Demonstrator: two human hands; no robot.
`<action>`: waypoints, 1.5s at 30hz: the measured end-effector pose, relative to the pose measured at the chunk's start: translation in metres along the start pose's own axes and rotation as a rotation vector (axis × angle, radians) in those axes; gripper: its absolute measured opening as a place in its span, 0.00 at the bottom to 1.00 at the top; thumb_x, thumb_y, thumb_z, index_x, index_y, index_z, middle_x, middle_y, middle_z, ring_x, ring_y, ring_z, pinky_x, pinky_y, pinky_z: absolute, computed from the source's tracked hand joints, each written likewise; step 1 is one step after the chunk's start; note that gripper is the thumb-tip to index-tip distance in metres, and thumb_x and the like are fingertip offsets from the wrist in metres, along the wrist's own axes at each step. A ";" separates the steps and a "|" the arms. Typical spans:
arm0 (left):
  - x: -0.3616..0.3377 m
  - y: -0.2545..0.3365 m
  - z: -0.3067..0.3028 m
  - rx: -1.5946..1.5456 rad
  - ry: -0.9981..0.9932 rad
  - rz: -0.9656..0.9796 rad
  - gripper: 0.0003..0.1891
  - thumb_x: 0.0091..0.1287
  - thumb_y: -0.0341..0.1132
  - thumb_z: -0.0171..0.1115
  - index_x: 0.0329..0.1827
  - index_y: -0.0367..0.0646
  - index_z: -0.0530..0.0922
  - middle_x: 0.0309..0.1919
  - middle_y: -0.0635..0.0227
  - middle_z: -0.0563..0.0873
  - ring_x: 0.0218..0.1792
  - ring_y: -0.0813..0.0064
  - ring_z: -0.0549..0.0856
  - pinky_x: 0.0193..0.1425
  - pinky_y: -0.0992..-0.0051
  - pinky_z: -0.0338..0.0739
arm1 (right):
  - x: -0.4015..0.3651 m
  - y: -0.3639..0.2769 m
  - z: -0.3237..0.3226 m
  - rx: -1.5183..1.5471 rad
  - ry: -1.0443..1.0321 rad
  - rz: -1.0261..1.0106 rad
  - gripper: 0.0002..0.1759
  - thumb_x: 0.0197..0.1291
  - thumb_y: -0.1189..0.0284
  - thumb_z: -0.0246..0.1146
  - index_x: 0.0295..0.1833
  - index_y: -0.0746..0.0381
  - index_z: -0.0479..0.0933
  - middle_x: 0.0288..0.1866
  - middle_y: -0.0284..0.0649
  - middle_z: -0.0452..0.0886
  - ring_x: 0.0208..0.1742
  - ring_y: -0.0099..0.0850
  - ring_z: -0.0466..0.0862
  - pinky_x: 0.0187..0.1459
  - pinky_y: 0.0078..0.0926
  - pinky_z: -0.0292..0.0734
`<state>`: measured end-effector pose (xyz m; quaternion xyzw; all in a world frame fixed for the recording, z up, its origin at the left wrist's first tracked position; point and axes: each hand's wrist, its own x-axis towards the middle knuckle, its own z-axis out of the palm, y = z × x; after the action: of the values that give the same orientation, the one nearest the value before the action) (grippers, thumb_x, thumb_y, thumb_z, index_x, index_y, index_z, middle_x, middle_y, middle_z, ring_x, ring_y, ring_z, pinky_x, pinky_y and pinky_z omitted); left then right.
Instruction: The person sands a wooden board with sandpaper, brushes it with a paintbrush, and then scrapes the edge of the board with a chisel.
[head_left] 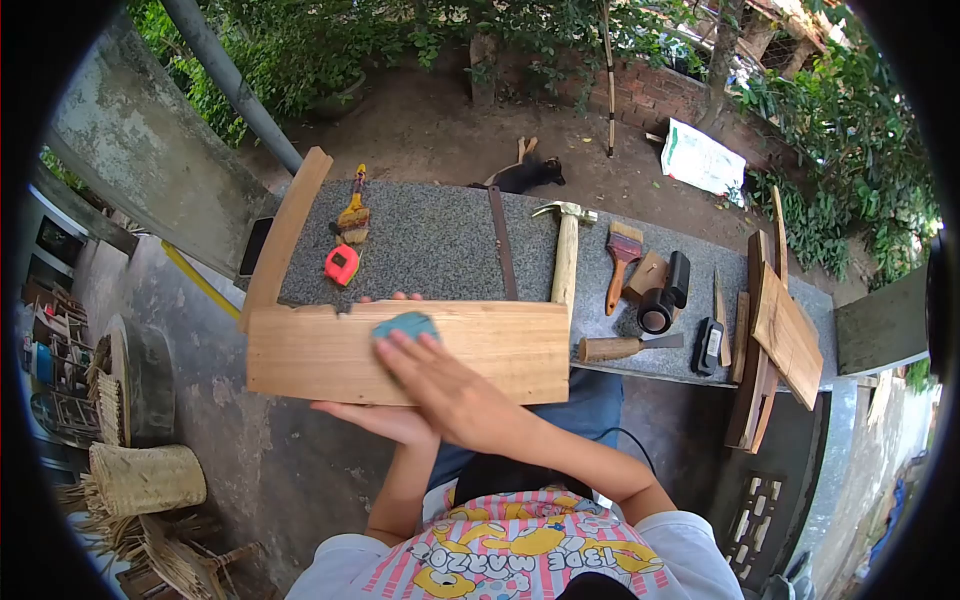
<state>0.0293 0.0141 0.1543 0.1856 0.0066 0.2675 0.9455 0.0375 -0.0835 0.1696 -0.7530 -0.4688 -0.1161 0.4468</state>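
Observation:
A flat wooden board [500, 350] lies across the near edge of a grey stone slab [440, 245]. My left hand [378, 418] holds the board from underneath at its near edge, with fingertips showing over the far edge. My right hand [450, 390] rests on top of the board and presses a small blue-green sanding pad [405, 326] against its surface. A curved wooden strip [285, 235] stands joined to the board's left end and runs away from me.
On the slab lie a hammer [566, 250], a red tape measure [341, 264], a small yellow brush [353, 212], a paintbrush [620, 258], a chisel [625, 347], a dark strap [502, 255] and stacked wood pieces [780, 335]. A dog [525, 172] lies beyond. Woven baskets [145, 478] stand left.

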 end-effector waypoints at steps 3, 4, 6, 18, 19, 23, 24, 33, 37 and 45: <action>0.019 0.016 -0.013 -0.113 -0.391 0.100 0.53 0.63 0.79 0.32 0.76 0.40 0.56 0.69 0.49 0.68 0.70 0.44 0.66 0.78 0.45 0.51 | -0.029 0.027 -0.011 -0.103 0.009 0.198 0.34 0.63 0.83 0.53 0.75 0.72 0.54 0.74 0.55 0.65 0.76 0.48 0.64 0.75 0.48 0.55; 0.018 0.019 -0.014 -0.113 -0.388 0.102 0.53 0.63 0.79 0.32 0.76 0.40 0.56 0.69 0.49 0.68 0.70 0.44 0.66 0.78 0.45 0.51 | -0.041 0.039 -0.015 -0.114 0.046 0.259 0.33 0.64 0.83 0.53 0.75 0.72 0.54 0.74 0.55 0.64 0.76 0.49 0.63 0.76 0.48 0.55; 0.015 0.022 -0.012 0.020 -0.105 0.103 0.54 0.61 0.81 0.29 0.73 0.39 0.60 0.64 0.45 0.71 0.66 0.47 0.71 0.75 0.46 0.58 | -0.046 0.046 -0.022 -0.128 0.083 0.327 0.33 0.65 0.82 0.52 0.75 0.71 0.54 0.74 0.56 0.63 0.76 0.49 0.62 0.76 0.48 0.55; -0.014 -0.025 -0.003 -0.221 -0.005 -0.049 0.55 0.60 0.82 0.31 0.75 0.41 0.58 0.68 0.55 0.69 0.68 0.47 0.69 0.76 0.45 0.56 | 0.016 -0.005 0.008 0.014 0.058 0.184 0.33 0.62 0.79 0.57 0.72 0.75 0.57 0.71 0.57 0.67 0.73 0.50 0.68 0.74 0.48 0.59; -0.010 -0.020 -0.006 -0.208 -0.001 -0.046 0.55 0.60 0.82 0.31 0.75 0.41 0.58 0.68 0.55 0.69 0.68 0.47 0.69 0.76 0.45 0.56 | 0.008 0.002 0.004 0.029 0.060 0.187 0.33 0.62 0.79 0.57 0.72 0.75 0.57 0.71 0.57 0.67 0.73 0.50 0.68 0.74 0.48 0.59; 0.014 0.010 -0.025 0.081 -0.164 0.078 0.52 0.62 0.79 0.38 0.76 0.43 0.56 0.70 0.53 0.67 0.71 0.44 0.65 0.78 0.45 0.53 | -0.036 0.040 -0.011 -0.087 0.084 0.320 0.34 0.62 0.84 0.52 0.74 0.73 0.55 0.72 0.59 0.65 0.74 0.52 0.66 0.75 0.49 0.56; 0.017 0.015 -0.023 0.084 -0.129 0.079 0.53 0.61 0.80 0.34 0.74 0.41 0.59 0.68 0.52 0.69 0.69 0.46 0.67 0.77 0.45 0.54 | -0.045 0.047 -0.017 -0.126 0.104 0.364 0.35 0.60 0.85 0.53 0.74 0.74 0.54 0.73 0.59 0.64 0.75 0.51 0.65 0.75 0.50 0.56; -0.016 -0.032 -0.039 -0.008 0.140 -0.028 0.55 0.60 0.81 0.38 0.75 0.40 0.58 0.69 0.51 0.67 0.71 0.46 0.64 0.78 0.44 0.50 | 0.007 -0.001 0.019 0.020 0.123 0.214 0.40 0.53 0.80 0.59 0.73 0.76 0.56 0.71 0.60 0.66 0.73 0.51 0.67 0.76 0.53 0.53; -0.013 -0.017 -0.016 -0.031 -0.053 -0.134 0.54 0.60 0.82 0.34 0.71 0.39 0.61 0.65 0.57 0.71 0.69 0.47 0.67 0.78 0.48 0.53 | 0.005 0.003 0.023 0.017 0.085 0.179 0.39 0.55 0.79 0.60 0.73 0.74 0.58 0.69 0.60 0.68 0.72 0.50 0.69 0.76 0.51 0.54; 0.015 0.011 -0.044 0.094 -0.093 0.043 0.54 0.61 0.80 0.36 0.74 0.40 0.60 0.67 0.58 0.71 0.70 0.49 0.68 0.77 0.45 0.54 | -0.068 0.051 -0.019 -0.128 0.037 0.451 0.38 0.55 0.88 0.51 0.74 0.76 0.53 0.74 0.59 0.62 0.76 0.51 0.63 0.75 0.49 0.55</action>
<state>0.0314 0.0455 0.1181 0.2421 -0.0289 0.2784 0.9290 0.0472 -0.1474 0.1109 -0.8632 -0.2723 -0.0565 0.4213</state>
